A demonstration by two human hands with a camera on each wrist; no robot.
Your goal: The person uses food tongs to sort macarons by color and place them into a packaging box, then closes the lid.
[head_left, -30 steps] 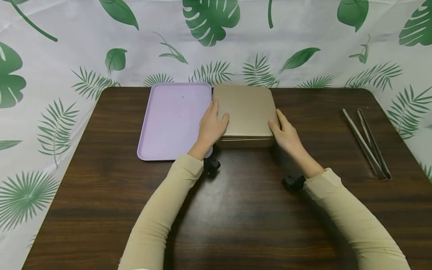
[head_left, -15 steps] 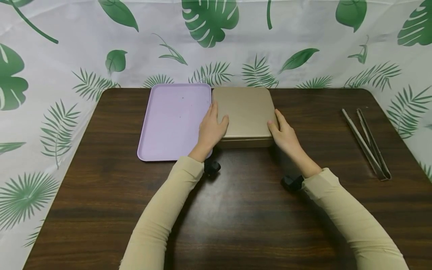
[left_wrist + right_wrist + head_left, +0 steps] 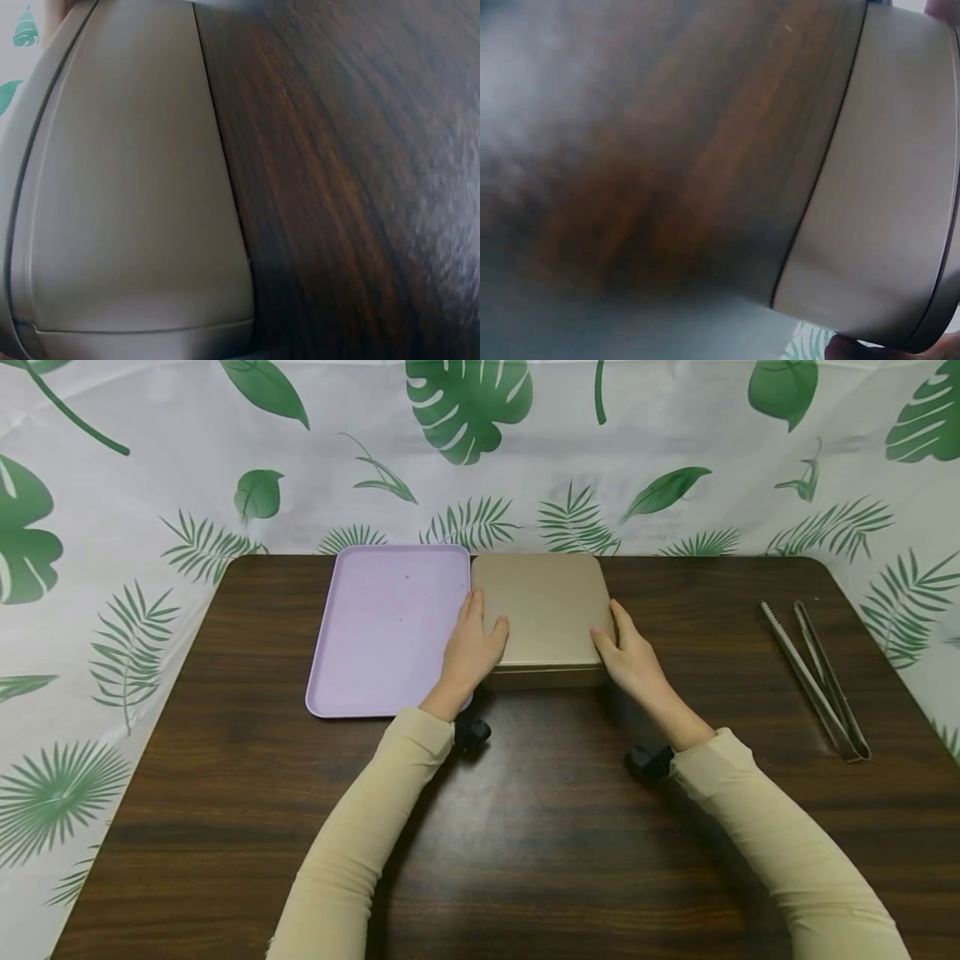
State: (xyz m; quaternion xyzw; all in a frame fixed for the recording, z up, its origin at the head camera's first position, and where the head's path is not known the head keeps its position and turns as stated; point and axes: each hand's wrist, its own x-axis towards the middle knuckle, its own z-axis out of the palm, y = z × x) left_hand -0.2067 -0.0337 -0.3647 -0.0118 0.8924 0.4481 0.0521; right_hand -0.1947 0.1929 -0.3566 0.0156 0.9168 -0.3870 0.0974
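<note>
A gold, rounded-corner tin box (image 3: 551, 606) with its lid on lies at the back middle of the table in the head view. My left hand (image 3: 471, 647) holds its left side, fingers along the edge and thumb on the lid. On the right side, my right hand (image 3: 630, 652) grips it the same way, thumb over the lid's edge. In the left wrist view the box's front wall (image 3: 142, 180) fills the left part, with the lid seam beside it. The right wrist view shows the front wall (image 3: 870, 172) and fingertips at its corner. Fingers along the sides are partly hidden.
A lilac tray (image 3: 360, 668) stands against the left side of the box, partly under my left hand. Metal tongs (image 3: 817, 693) lie on the right of the dark wooden table (image 3: 555, 860). A leaf-print sheet (image 3: 585, 452) hangs behind.
The lid has gone down onto the box, and the gap along its front edge has narrowed to a thin seam. Both hands have stayed at the sides, shifting very little.
</note>
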